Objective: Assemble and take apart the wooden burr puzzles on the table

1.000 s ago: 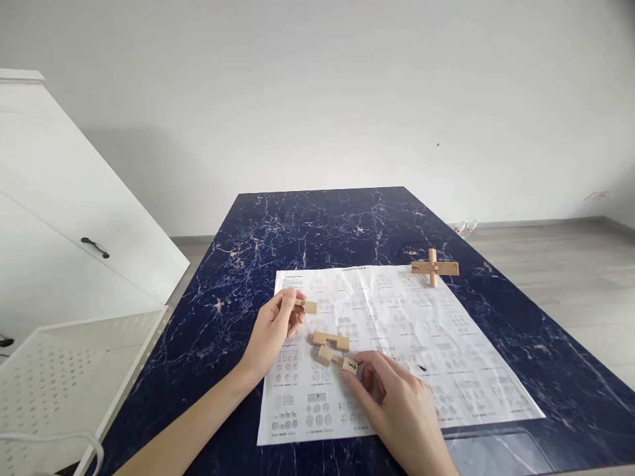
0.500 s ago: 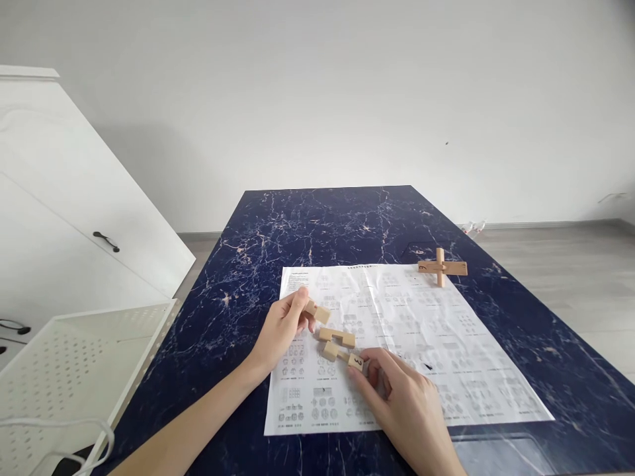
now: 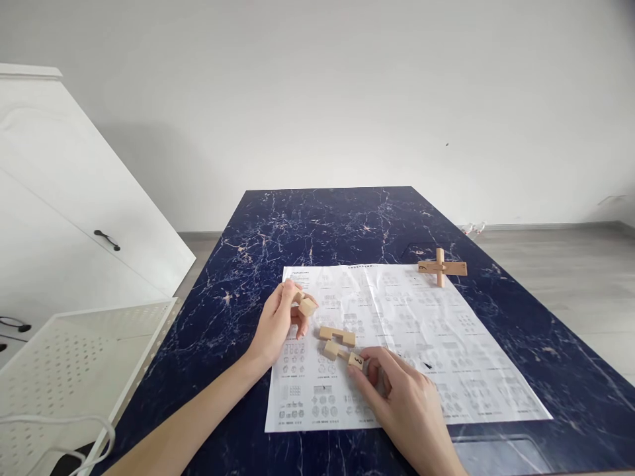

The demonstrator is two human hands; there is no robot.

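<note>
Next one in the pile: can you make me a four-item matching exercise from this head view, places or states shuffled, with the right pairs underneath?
Column one
1. Left hand
2. Right hand
3. Wooden cross
4. Printed sheet

Column two
A. Spread out on the dark blue table
B. Gripping a wooden block
C. At the paper's far right corner
D. With fingertips at the block marked 3

Right pairs: 1-B, 2-D, 3-C, 4-A
</note>
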